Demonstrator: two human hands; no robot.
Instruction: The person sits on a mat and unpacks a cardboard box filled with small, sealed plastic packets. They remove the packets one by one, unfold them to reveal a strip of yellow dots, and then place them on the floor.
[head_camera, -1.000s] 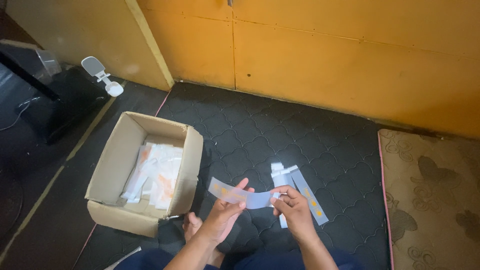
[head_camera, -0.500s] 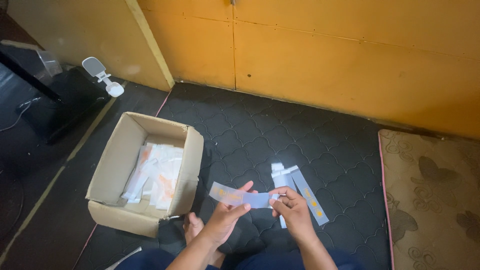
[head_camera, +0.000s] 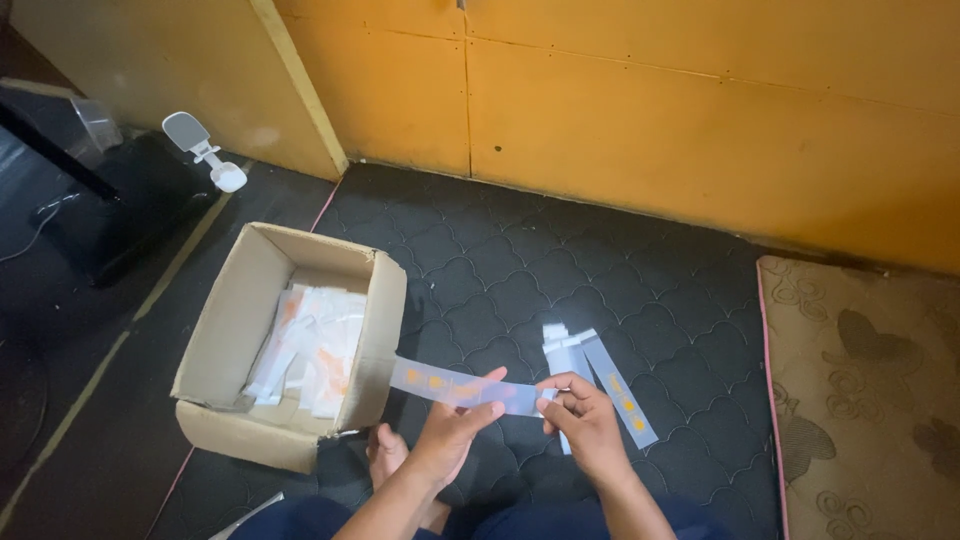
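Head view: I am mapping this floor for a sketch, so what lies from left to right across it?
White stand → cardboard box of white packets → left hand → right hand, both holding a clear strip → patterned mat.

You have one view only, from the camera on your head, looking steeply down and forward over your lap. It sits close above your left hand (head_camera: 455, 425) and right hand (head_camera: 585, 420) at the bottom edge, takes in the dark floor mat (head_camera: 560, 260), and reaches the yellow wall (head_camera: 650, 110) at the top.
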